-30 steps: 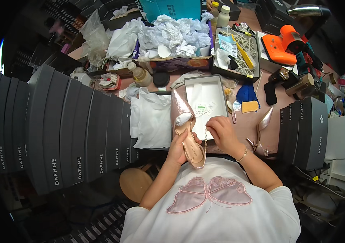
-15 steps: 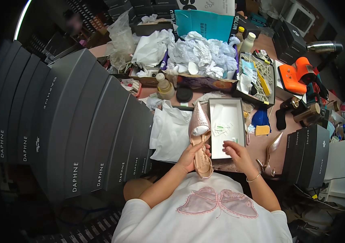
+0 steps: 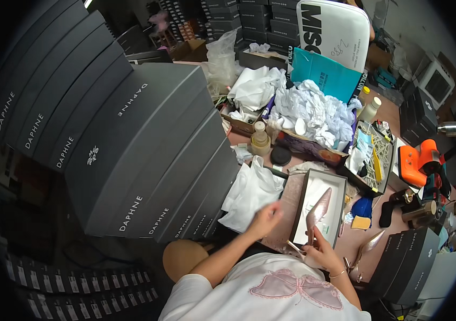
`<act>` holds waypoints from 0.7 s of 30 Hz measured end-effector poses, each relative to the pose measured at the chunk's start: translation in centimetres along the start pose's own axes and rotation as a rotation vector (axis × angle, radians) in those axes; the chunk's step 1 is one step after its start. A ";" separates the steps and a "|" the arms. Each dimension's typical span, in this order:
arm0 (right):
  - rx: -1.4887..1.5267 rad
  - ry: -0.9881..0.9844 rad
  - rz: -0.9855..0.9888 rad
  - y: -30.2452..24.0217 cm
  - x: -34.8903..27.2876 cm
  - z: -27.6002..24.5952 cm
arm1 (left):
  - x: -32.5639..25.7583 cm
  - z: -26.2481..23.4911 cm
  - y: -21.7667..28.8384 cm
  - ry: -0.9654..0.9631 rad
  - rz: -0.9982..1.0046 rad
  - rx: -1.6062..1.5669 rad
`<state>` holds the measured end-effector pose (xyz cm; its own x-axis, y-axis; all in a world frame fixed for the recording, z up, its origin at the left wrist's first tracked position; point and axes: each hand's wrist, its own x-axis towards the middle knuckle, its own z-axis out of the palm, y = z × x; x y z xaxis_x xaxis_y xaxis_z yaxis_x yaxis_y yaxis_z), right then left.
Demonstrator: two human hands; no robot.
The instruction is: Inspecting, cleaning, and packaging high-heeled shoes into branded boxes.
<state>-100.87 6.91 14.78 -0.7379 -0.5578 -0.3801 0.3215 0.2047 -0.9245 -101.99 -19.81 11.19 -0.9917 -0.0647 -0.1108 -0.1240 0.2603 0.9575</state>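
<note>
A pink glittery pointed high-heeled shoe is in my right hand, which grips it near the heel. Its toe points away from me, over the open shoebox with a white inside. Small white and green packets show in the box. My left hand holds nothing; its slightly blurred fingers reach out between the box and white tissue paper. A second pink shoe lies on the table right of my right forearm.
Tall stacks of dark grey shoeboxes crowd the left. Behind the work spot stand a carton of crumpled paper, a bottle and a tray of white sticks. An orange tool and more shoeboxes are at right.
The shoe has passed from my left hand to my right and moved over the box. My left hand has let go and moved away to the left. The view has turned left.
</note>
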 end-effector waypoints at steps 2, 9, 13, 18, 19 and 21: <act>0.090 0.035 0.029 0.6 -1.0 -1.1 | 3.5 -3.7 0.3 0.099 0.109 0.360; 0.415 -0.004 -0.035 -3.0 -1.6 -0.5 | 16.7 -5.5 -3.4 -0.002 -0.096 1.067; 0.557 -0.042 -0.116 -3.3 -2.9 -1.1 | 19.1 -4.5 -7.0 0.271 -0.009 0.883; 0.650 -0.256 -0.074 -5.1 -4.7 -4.3 | 12.7 -3.1 1.9 0.324 0.279 0.264; 0.721 -0.332 -0.056 -5.6 -4.7 -4.8 | 10.8 -2.7 4.0 0.293 0.270 0.142; 0.869 -0.497 -0.015 -7.0 -4.1 -4.9 | 6.5 -2.5 8.8 0.159 0.313 0.116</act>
<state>-102.99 11.67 22.71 -0.4779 -0.8687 -0.1299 0.7827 -0.3540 -0.5120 -109.49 -20.33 19.61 -0.9658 -0.1116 0.2338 0.1722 0.3977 0.9012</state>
